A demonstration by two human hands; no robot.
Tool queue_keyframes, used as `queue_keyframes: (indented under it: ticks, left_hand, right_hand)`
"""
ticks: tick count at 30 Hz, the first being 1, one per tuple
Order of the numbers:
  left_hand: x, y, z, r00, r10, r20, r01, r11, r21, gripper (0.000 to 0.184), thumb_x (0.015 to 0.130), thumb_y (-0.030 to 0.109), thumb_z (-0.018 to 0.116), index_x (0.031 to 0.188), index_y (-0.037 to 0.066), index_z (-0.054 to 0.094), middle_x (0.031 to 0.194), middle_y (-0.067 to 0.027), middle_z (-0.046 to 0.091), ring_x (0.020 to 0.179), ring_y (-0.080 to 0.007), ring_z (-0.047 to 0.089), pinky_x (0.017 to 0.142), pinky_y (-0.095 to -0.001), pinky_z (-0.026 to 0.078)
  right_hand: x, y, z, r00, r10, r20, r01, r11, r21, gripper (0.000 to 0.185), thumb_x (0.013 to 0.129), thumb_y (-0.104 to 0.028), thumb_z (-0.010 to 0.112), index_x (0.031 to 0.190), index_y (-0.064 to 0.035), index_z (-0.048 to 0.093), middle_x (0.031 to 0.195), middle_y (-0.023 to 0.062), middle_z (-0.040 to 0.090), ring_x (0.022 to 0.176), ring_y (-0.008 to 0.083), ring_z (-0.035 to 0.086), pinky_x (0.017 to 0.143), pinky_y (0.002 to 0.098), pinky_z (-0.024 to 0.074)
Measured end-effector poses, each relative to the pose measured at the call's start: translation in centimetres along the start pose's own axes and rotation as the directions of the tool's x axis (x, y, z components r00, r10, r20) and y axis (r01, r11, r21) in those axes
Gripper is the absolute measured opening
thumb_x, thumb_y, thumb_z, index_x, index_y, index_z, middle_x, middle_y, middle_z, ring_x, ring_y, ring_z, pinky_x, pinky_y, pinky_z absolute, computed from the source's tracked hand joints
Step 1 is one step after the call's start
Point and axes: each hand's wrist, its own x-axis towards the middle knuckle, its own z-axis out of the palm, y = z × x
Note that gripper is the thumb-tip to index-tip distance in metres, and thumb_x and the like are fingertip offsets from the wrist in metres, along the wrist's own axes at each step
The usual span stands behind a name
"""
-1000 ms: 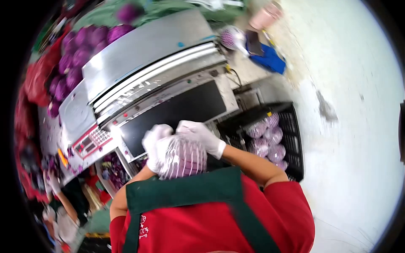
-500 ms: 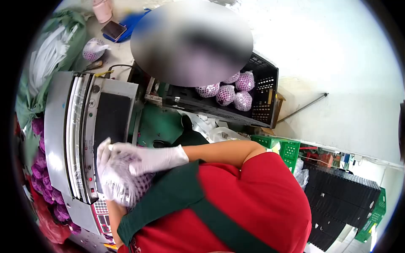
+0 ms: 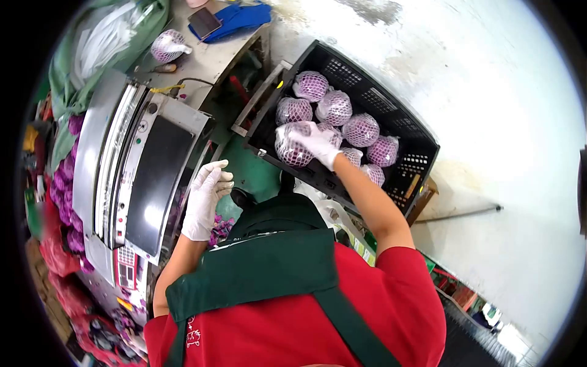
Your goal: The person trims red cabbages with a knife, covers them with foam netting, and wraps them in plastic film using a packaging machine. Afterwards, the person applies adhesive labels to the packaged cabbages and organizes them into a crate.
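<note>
My right hand, in a white glove, is on a net-wrapped red cabbage at the near left corner of the black crate. Its fingers lie over the top of the cabbage. Several more purple cabbages in white foam nets, such as one net-wrapped cabbage, fill the crate around it. My left hand, also gloved, hovers between the wrapping machine and my apron. Its fingers are loosely bent and apart, with nothing in them.
Another wrapped cabbage rests on the worktop near a phone and a blue cloth. Bare purple cabbages are piled left of the machine. A keypad scale stands below it. A white wall borders the crate.
The wrapped cabbage has gone from both hands beside the machine into the crate, under my right hand. My left hand has let go and is apart from it. The view has turned toward the crate.
</note>
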Motion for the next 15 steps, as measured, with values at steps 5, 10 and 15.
queue_keyframes:
  ticks: [5,10,15]
  left_hand:
    - [-2.1,-1.2,-2.1,0.983,0.109,-0.147,-0.097,0.992,0.087,0.022,0.098,0.023,0.052,0.112,0.009,0.061,0.088,-0.0009,0.063,0.078,-0.0092,0.059,0.075,-0.0243,0.048]
    - [-7.0,-1.8,-6.4,0.914,0.236,-0.330,-0.222,0.972,0.080,0.022,0.096,0.019,0.056,0.113,0.005,0.059,0.092,-0.0013,0.062,0.085,-0.0094,0.059,0.080,-0.0255,0.048]
    - [-13.1,-1.4,-13.3,0.677,0.401,-0.617,-0.459,0.885,0.071,0.027,0.093,0.014,0.060,0.117,0.004,0.057,0.101,-0.0016,0.061,0.095,-0.0102,0.058,0.087,-0.0263,0.046]
  right_hand:
    - [0.1,0.3,4.6,0.949,-0.296,-0.112,0.027,0.429,-0.903,0.075,0.067,-0.044,0.077,0.127,-0.0094,0.049,0.126,0.0191,0.047,0.106,0.0397,0.055,0.086,0.0483,0.0492]
    - [2.6,1.8,5.4,0.900,-0.399,0.178,0.294,0.251,-0.922,0.067,0.071,-0.043,0.076,0.119,-0.0025,0.054,0.106,0.0199,0.059,0.097,0.0384,0.059,0.084,0.0488,0.0479]
    - [-0.2,-4.9,4.3,0.734,-0.670,0.112,0.527,0.457,-0.717,0.041,0.084,-0.011,0.060,0.123,-0.0004,0.053,0.123,0.0166,0.052,0.115,0.0308,0.048,0.102,0.0402,0.0351]
